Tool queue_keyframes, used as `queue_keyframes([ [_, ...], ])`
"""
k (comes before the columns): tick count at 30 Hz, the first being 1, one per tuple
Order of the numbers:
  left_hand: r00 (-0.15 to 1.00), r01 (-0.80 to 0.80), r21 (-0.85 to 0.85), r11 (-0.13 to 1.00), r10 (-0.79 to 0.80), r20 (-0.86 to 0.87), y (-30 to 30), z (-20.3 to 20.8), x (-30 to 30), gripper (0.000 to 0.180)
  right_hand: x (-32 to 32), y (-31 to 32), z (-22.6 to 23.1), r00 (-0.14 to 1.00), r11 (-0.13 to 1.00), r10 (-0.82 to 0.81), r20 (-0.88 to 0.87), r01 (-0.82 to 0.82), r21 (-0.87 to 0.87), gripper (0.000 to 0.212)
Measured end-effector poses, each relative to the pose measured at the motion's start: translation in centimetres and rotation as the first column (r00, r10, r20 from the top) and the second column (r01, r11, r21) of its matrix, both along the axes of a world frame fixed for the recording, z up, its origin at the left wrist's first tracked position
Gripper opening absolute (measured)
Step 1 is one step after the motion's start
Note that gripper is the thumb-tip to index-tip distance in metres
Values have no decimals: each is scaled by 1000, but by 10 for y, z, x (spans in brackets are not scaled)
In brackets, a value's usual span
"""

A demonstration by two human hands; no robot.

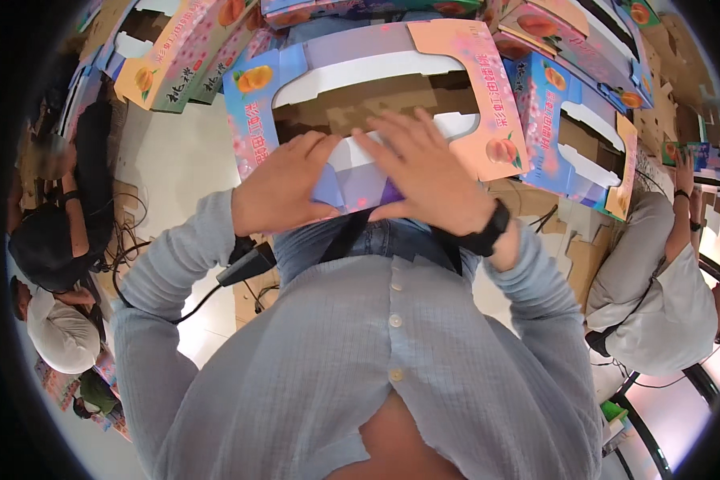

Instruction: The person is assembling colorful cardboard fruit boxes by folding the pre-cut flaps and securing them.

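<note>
On my lap lies a cardboard fruit box, blue at its left end and peach-coloured at its right, printed with fruit. A wide cut-out in its upper face shows the brown inside, with white flap edges along it. My left hand is closed over the near edge, fingers on the near flap and thumb beneath. My right hand, with a black watch at its wrist, lies over the same edge beside it. Its fingers are spread and reach across the white flap, slightly blurred.
To the right stands a similar box; another box is at the far left, with more behind. Co-workers sit on both sides: a person in white and one in black. Cables trail beside me on the left.
</note>
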State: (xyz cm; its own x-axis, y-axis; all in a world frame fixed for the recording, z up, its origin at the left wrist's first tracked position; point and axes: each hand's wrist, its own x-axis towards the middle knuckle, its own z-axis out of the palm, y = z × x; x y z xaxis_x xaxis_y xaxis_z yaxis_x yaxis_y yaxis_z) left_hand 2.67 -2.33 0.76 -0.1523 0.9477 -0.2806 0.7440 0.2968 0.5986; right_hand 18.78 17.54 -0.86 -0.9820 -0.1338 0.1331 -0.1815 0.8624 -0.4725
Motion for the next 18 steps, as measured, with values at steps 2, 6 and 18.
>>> queue_keyframes([
  [2,999,27,-11,1000,-27,-33,1,1,-2,102,6,28,19,1000,998,6,22,-7,62,102],
  [6,990,53,29,998,-49,-130,-1,1,-1,102,21,96,26,985,990,59,165,-79,118,101],
  [18,996,58,10,998,-57,-69,4,-4,0,95,9,113,3,961,982,111,252,-146,123,91],
])
